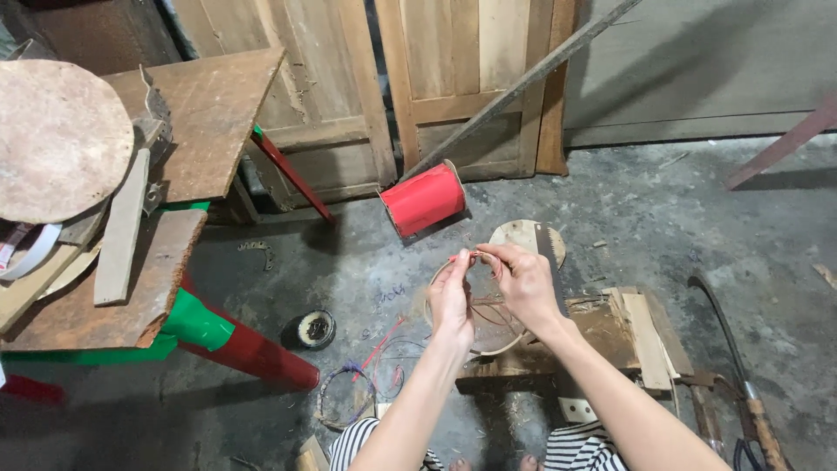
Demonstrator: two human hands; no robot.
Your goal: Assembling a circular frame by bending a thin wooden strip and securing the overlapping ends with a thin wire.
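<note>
My left hand [451,296] and my right hand [521,281] are raised close together over the floor. Both pinch a thin reddish strand [478,255] that runs between their fingertips. Behind and under the hands is a pale hoop of cane [488,351], with more thin strands across it. A large spool of red cord [425,200] lies on its side on the concrete just beyond the hands.
A low wooden block bench [610,336] sits under my right forearm, a saw blade [549,246] leaning behind it. A cluttered workbench of planks [157,288] with red and green legs fills the left. A small dark tape roll [314,329] and loose wire loops [349,392] lie on the floor.
</note>
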